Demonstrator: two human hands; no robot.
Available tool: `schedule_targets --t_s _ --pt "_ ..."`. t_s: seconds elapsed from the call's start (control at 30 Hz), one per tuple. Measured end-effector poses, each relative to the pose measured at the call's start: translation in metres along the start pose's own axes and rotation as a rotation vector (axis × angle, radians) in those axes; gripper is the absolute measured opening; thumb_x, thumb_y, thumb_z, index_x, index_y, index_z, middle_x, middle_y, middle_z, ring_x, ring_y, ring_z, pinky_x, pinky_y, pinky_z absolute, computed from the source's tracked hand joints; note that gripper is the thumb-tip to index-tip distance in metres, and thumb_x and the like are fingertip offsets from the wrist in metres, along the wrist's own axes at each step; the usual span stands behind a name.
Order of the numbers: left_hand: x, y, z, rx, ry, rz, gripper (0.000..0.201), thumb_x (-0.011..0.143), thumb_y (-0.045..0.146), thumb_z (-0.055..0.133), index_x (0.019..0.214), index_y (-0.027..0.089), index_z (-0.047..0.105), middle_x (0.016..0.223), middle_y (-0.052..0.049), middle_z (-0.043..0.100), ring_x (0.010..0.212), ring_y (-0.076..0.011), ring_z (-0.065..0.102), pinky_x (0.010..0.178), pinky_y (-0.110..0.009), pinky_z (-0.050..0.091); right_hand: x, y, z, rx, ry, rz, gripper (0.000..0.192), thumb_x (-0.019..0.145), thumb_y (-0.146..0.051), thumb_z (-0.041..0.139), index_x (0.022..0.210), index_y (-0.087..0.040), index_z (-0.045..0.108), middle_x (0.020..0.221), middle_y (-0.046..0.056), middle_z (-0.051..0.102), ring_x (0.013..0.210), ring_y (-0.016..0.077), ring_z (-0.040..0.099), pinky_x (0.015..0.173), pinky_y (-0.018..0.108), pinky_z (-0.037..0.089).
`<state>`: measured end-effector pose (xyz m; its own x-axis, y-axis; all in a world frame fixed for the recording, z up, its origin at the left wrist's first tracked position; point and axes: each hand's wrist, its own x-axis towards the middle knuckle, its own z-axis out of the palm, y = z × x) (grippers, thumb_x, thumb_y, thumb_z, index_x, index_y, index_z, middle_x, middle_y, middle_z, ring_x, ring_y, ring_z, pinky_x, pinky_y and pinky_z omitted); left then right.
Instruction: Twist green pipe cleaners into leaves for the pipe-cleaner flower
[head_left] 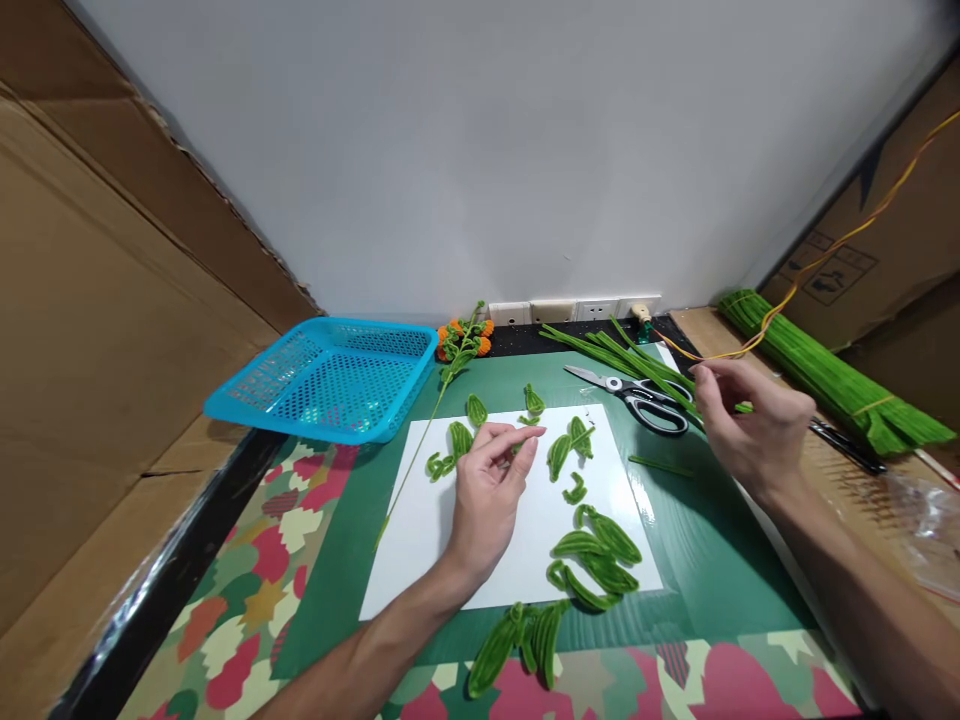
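leaves (pixel 558 457) near the left hand (pixel 489 490) look green, fuzzy and ribbed.

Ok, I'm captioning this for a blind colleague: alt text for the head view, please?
A person's left hand is poised above a white sheet, with fuzzy green leaf shapes on and around it; the right hand is raised near scissors and green stems. Farther back are a blue basket and orange flowers.

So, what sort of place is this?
Probably a craft workspace: fuzzy green leaf shapes are spread out, scissors lie close by, and a banded bundle of green strips sits to the right.
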<state>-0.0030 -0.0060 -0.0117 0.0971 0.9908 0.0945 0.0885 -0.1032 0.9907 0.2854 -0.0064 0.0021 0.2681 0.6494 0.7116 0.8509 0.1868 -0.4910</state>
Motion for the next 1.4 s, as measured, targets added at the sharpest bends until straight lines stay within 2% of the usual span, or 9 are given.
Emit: schedule_targets --t_s 0.13,0.27,0.33,0.43,0.53,0.63,0.87,1.2,1.4 --pt "0.004 0.002 0.001 0.043 0.035 0.062 0.016 0.090 0.027 0.075 0.103 0.021 0.082 0.109 -0.006 0.058 0.086 -0.0137 0.060 0.065 -0.020 0.050 0.003 0.005 0.005 0.097 -0.228 0.129 0.030 0.099 -0.042 0.062 0.085 -0.018 0.073 0.059 0.000 0.064 0.048 0.0147 0.055 0.051 0.027 0.040" --pt "0.007 0.003 0.001 0.059 -0.003 0.053 0.010 0.086 0.023 0.073 0.090 0.019 0.081 0.104 -0.005 0.058 0.086 -0.0147 0.062 0.065 -0.020 0.052 -0.003 -0.001 0.009 0.111 -0.414 0.037 0.035 0.102 -0.046 0.058 0.082 -0.019 0.071 0.056 -0.001 0.058 0.048 0.0135 0.050 0.051 0.027 0.037" --pt "0.006 0.003 0.001 0.045 -0.008 0.025 0.011 0.087 0.023 0.070 0.090 0.019 0.080 0.107 -0.006 0.059 0.083 -0.0135 0.063 0.062 -0.020 0.050 -0.004 -0.005 0.008 0.102 -0.467 -0.011 0.035 0.103 -0.044 0.056 0.083 -0.020 0.071 0.057 -0.002 0.057 0.048 0.0129 0.048 0.051 0.026 0.037" --pt "0.006 0.007 0.001 -0.012 0.014 -0.064 0.017 0.087 0.024 0.067 0.099 0.019 0.078 0.108 -0.006 0.064 0.067 -0.0098 0.060 0.049 -0.019 0.043 -0.003 -0.009 0.005 0.094 -0.681 -0.135 0.031 0.104 -0.039 0.055 0.086 -0.021 0.072 0.062 -0.001 0.064 0.051 0.0129 0.052 0.054 0.025 0.037" --pt "0.006 0.011 0.001 -0.067 0.045 -0.151 0.030 0.090 0.029 0.064 0.116 0.018 0.072 0.082 -0.003 0.069 0.050 -0.0098 0.055 0.043 -0.020 0.039 -0.002 -0.012 0.003 0.037 -0.842 -0.240 0.027 0.105 -0.036 0.054 0.090 -0.022 0.073 0.069 0.000 0.071 0.055 0.0138 0.058 0.056 0.026 0.037" --pt "0.007 0.012 0.000 -0.082 0.042 -0.186 0.031 0.093 0.034 0.062 0.118 0.017 0.068 0.060 0.001 0.066 0.041 -0.0105 0.050 0.041 -0.020 0.038 0.001 -0.008 0.003 -0.089 -0.792 -0.255 0.026 0.105 -0.035 0.054 0.093 -0.023 0.074 0.076 0.002 0.076 0.058 0.0158 0.064 0.058 0.027 0.036" --pt "0.007 0.006 -0.001 -0.080 -0.038 -0.220 0.013 0.086 0.027 0.058 0.084 0.018 0.067 0.047 0.003 0.058 0.036 -0.0092 0.045 0.038 -0.018 0.031 0.014 0.021 0.000 -0.330 -0.516 -0.041 0.022 0.098 -0.036 0.061 0.089 -0.024 0.076 0.073 0.004 0.074 0.062 0.0207 0.066 0.055 0.029 0.033" --pt "0.002 0.004 0.000 -0.050 -0.130 -0.214 0.016 0.080 0.023 0.054 0.069 0.019 0.064 0.052 0.003 0.053 0.042 -0.0089 0.046 0.040 -0.019 0.028 0.008 0.044 0.006 -0.395 -0.650 -0.043 0.017 0.097 -0.030 0.061 0.090 -0.021 0.074 0.083 0.005 0.068 0.072 0.0218 0.064 0.059 0.031 0.034" --pt "0.002 0.004 -0.001 -0.025 -0.158 -0.221 0.017 0.080 0.023 0.052 0.069 0.019 0.064 0.045 0.005 0.048 0.039 -0.0084 0.042 0.041 -0.019 0.027 0.008 0.045 0.009 -0.332 -0.557 -0.020 0.014 0.094 -0.027 0.062 0.085 -0.021 0.070 0.089 0.006 0.066 0.081 0.0237 0.064 0.064 0.031 0.038"
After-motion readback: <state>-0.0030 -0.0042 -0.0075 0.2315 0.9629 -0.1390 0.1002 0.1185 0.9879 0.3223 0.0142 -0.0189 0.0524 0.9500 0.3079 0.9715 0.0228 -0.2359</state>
